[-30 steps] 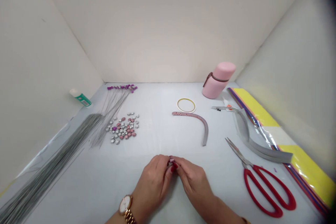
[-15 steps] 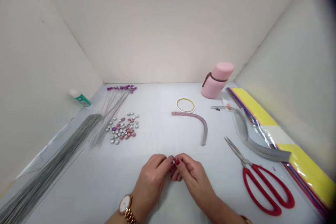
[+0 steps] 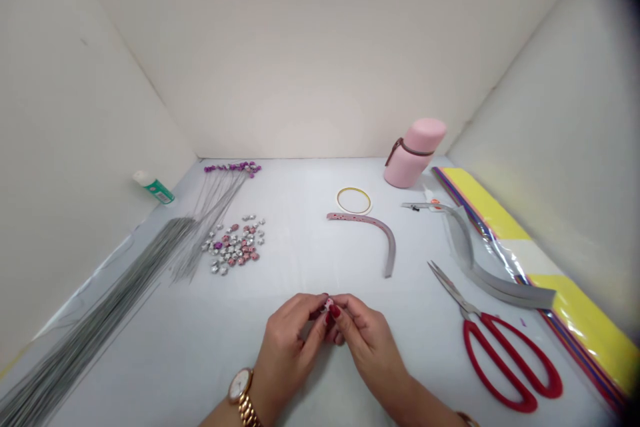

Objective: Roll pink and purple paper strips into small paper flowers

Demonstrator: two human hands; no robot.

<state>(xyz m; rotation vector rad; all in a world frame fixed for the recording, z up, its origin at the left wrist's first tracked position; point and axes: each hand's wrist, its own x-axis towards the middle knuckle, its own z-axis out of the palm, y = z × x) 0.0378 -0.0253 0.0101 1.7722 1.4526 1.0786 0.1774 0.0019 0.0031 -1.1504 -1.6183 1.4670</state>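
Left hand point(image 3: 289, 337) and right hand point(image 3: 373, 340) both pinch small pink piece point(image 3: 328, 304), well apart from table's point(image 3: 300, 247) far edge. Probably light, crushable; hold lightly by rims.

We are at a craft workstation: a white tabletop point(image 3: 300, 233) boxed in on three sides by plain pale walls point(image 3: 320, 47). What lies on it shows us this. To our left lie a long bundle of thin grey wires point(image 3: 120, 293) and a pile of small silver and pink folded stars point(image 3: 234, 250); near the middle, a ring of tape point(image 3: 356, 213); to our right, red-handled scissors point(image 3: 470, 311) and packaged coloured sheets point(image 3: 533, 257). Home or workshop, we cannot tell.
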